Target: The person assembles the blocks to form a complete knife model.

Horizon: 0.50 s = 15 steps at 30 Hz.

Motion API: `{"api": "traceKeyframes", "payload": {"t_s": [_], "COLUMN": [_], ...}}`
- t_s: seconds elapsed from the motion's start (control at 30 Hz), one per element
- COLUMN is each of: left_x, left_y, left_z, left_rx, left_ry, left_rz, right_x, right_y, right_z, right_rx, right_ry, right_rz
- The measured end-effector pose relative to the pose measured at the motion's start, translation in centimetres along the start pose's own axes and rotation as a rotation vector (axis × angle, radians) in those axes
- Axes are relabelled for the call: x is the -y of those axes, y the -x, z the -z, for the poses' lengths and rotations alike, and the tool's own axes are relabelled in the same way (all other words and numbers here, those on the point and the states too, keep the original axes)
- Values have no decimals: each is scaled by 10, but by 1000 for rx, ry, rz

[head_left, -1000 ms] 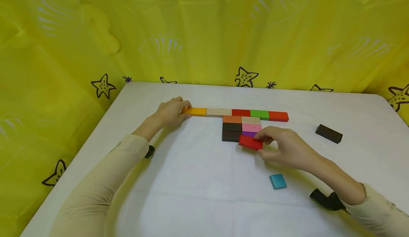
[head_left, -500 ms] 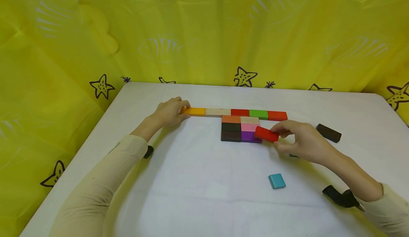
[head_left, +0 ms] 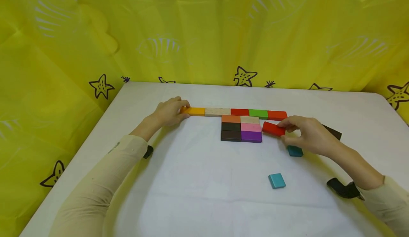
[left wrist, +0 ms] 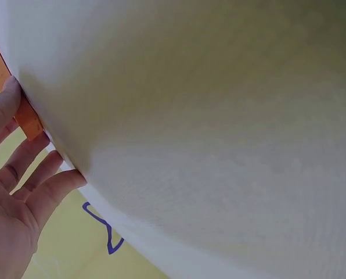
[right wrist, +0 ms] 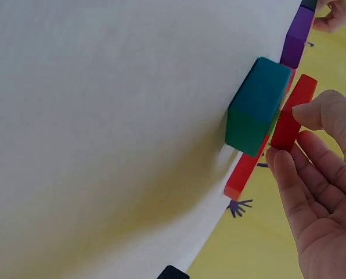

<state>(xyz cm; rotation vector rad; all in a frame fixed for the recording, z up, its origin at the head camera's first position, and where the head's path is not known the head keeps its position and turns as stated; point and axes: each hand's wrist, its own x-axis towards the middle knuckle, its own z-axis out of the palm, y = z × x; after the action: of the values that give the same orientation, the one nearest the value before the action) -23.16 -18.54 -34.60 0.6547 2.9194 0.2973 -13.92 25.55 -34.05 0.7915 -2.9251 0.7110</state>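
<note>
In the head view my right hand point(head_left: 305, 132) pinches a red block point(head_left: 273, 129) between thumb and fingers, tilted, just right of the block layout. The right wrist view shows this red block point(right wrist: 295, 113) raised off the cloth. My left hand point(head_left: 170, 112) grips the left end of a yellow-orange block point(head_left: 195, 111), thumb in front and fingers behind. That block begins a row with a plain wood block point(head_left: 217, 112), a red one, a green block point(head_left: 258, 114) and another red one. Below the row lie orange, plain wood, black, pink point(head_left: 250, 127), dark brown and purple point(head_left: 251, 136) blocks.
A teal block point(head_left: 295, 151) lies under my right hand. Nearer to me is a light blue square block point(head_left: 277, 181). A dark block point(head_left: 333, 132) is partly hidden behind the right hand. A yellow curtain point(head_left: 204, 34) hangs behind the white table point(head_left: 198, 194).
My right hand has carried the red block from over the purple block's front edge rightward and away from me, uncovering the purple and teal blocks. The left hand stays in place.
</note>
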Motion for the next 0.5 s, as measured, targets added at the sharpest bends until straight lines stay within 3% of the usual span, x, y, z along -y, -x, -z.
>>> {"api": "traceKeyframes", "payload": {"t_s": [0.5], "left_x": [0], "left_y": [0], "left_z": [0], "left_rx": [-6], "left_ry": [-1], "left_rz": [-6], "right_x": [-9], "right_y": [-12], "right_z": [-2], "right_rx": [86], "right_ry": [-13], "right_rz": [-65]}}
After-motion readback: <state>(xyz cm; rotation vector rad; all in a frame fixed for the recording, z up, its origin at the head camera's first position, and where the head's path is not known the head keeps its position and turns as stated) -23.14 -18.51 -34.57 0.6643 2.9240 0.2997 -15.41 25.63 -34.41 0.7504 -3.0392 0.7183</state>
